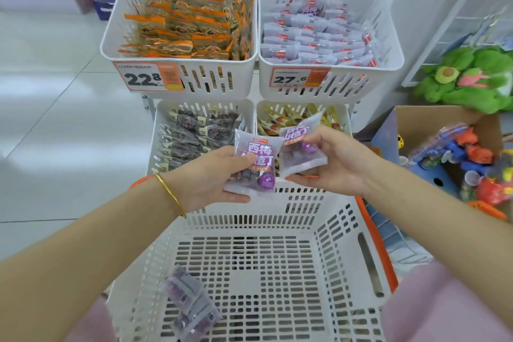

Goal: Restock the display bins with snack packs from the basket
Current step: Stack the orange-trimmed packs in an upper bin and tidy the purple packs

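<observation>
left hand (211,179) is pinching 1 frosted purple-print plastic snack pack (254,165), right hand (342,162) is gripping a 2nd identical pack (301,148), both above the white perforated plastic basket (249,230); they're looking light, floppy and slick, so I'm judging the flat sealed edges the safest hold.

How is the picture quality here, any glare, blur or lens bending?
Head view: bright, even light, faint shadows; white glare on the floor tiles at left; wide-angle bending bows the upper left bin; print is sharp on the left pack in the left hand and the right pack in the right hand; the loose packs in the basket look smeared.
</observation>
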